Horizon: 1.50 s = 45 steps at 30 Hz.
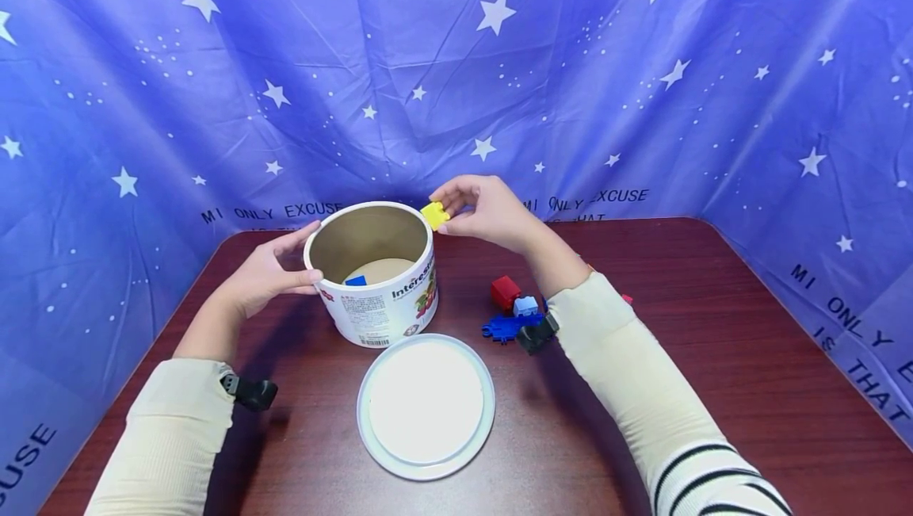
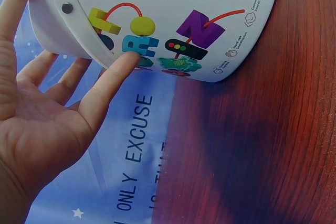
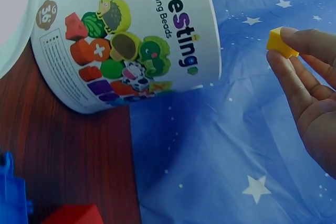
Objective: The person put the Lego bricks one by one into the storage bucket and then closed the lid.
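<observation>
A white printed bucket (image 1: 378, 306) stands upright on the table, its mouth uncovered and a blue block (image 1: 355, 281) lying inside. My left hand (image 1: 269, 274) rests against the bucket's left side, fingers spread; in the left wrist view the hand (image 2: 58, 114) touches the wall near the white handle (image 2: 81, 27). Between thumb and fingertips my right hand (image 1: 485, 211) pinches a small yellow block (image 1: 435, 215) right at the bucket's right rim. The right wrist view shows this yellow block (image 3: 282, 43) held up beside the bucket, apart from its wall.
A round white lid (image 1: 426, 405) lies in front of the bucket. Right of it sit a red block (image 1: 505, 292), a light blue block (image 1: 525, 306) and a blue toy base (image 1: 508, 328), partly under my right wrist. A star-printed curtain (image 1: 456, 88) hangs behind the table (image 1: 713, 342).
</observation>
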Motion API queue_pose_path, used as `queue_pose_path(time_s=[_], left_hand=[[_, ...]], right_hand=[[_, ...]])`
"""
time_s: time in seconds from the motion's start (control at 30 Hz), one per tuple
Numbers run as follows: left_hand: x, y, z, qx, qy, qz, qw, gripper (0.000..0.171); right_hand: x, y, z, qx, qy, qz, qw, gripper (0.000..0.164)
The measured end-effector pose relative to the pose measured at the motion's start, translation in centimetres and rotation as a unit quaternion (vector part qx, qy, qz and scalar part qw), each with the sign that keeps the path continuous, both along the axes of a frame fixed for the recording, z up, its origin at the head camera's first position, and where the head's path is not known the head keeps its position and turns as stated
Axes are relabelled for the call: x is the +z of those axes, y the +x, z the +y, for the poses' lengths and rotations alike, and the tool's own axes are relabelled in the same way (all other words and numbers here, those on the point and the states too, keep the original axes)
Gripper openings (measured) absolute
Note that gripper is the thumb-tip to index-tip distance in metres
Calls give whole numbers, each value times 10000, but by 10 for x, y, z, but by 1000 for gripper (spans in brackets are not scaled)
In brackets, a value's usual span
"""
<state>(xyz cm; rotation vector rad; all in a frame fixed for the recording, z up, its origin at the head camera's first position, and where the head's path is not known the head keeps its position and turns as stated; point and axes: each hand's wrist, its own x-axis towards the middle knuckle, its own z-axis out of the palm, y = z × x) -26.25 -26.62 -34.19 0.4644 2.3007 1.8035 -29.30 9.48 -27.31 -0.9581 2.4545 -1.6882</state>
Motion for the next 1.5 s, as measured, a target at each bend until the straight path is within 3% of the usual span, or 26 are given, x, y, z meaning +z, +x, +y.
queue_pose_path(time_s=[0.37, 0.63, 0.87, 1.5], left_hand=[[5, 2, 1, 20, -33, 33, 10000, 86], [2, 4, -1, 19, 8, 44, 10000, 87], [1, 2, -1, 48, 28, 26, 10000, 87], [1, 3, 3, -55, 168, 0, 9998, 87]], right_hand=[[-15, -20, -31, -12, -112, -265, 9996, 38], [-25, -26, -47, 94, -363, -409, 9985, 38], [-28, -24, -50, 323, -603, -555, 9961, 40], [-29, -1, -9, -133, -939, -76, 9955, 36]])
